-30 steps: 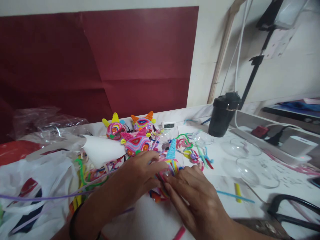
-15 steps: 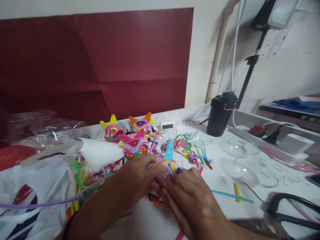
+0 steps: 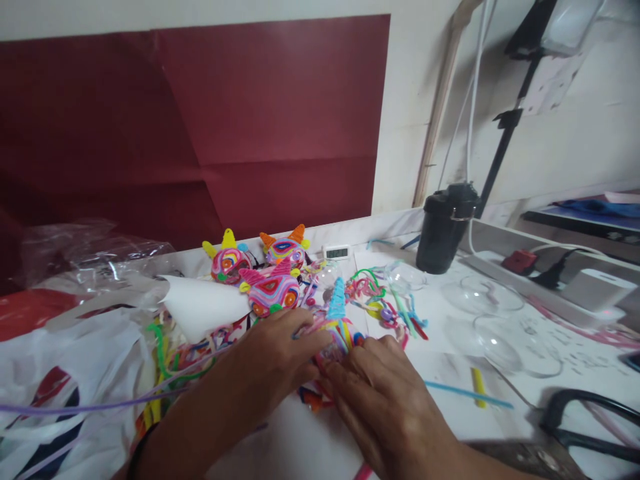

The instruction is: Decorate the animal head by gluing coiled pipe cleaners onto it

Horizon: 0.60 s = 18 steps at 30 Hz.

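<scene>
Between my two hands is a colourful ornament (image 3: 341, 333) wound with pink, yellow and blue pipe cleaners, a light-blue horn (image 3: 337, 300) standing up from it. My left hand (image 3: 285, 347) grips its left side, fingers curled over it. From the right, my right hand (image 3: 380, 387) closes on it with thumb and fingers pressed together; the fingertips are partly hidden. Just beyond my left hand sits a pink striped animal-like ornament (image 3: 273, 293) with orange eyes. Behind it are one with yellow ears (image 3: 230, 261) and one with orange ears (image 3: 284, 249).
Loose pipe cleaners (image 3: 370, 287) and clear plastic half-spheres (image 3: 495, 340) lie around the white table. A small digital display (image 3: 336, 253) and a black bottle (image 3: 445, 230) stand at the back. Black-handled scissors (image 3: 590, 420) lie at right, a white plastic bag (image 3: 95, 380) at left.
The whole view has shifted slightly, so things appear a little further right. Both hands keep nearly the same hold on the ornament.
</scene>
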Available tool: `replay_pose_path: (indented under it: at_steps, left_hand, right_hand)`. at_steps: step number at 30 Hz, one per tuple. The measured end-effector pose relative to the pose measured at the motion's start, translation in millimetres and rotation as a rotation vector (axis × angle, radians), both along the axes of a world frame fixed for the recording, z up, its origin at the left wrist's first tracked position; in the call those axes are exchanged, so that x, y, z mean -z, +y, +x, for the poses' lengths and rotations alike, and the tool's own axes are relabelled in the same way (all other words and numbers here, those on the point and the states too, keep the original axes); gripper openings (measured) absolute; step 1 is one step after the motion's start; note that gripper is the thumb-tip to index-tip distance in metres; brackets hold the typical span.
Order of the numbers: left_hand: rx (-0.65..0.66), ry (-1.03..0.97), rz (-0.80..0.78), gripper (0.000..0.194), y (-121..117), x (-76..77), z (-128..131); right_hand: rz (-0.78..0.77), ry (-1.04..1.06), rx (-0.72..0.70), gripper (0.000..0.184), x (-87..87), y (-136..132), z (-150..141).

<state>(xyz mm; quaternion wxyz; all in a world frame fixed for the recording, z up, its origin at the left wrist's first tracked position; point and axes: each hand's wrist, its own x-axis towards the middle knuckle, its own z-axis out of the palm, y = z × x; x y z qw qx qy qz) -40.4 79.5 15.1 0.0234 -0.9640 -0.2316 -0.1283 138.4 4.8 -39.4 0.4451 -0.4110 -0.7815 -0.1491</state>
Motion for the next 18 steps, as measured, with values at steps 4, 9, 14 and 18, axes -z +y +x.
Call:
replay_pose_path:
  at_steps: [4,9,14,18]
  left_hand:
    - [-0.013,0.022,0.016,0.028,-2.2,-3.3,1.2]
    - [-0.013,0.032,0.009,0.027,-2.6,-4.4,1.4]
    - [-0.027,0.027,-0.012,0.027,-3.5,-5.3,0.6]
    - [-0.031,0.021,-0.034,0.021,-4.8,-6.4,-0.7]
  right_hand:
    - [-0.016,-0.011,0.011,0.033,-1.3,0.7,0.1]
    - [-0.043,-0.024,-0.014,0.028,-2.8,0.9,1.8]
    - [-0.063,0.013,0.012,0.02,-3.6,2.7,3.8]
    - [-0.081,0.011,-0.049,0.02,-9.8,4.7,9.1]
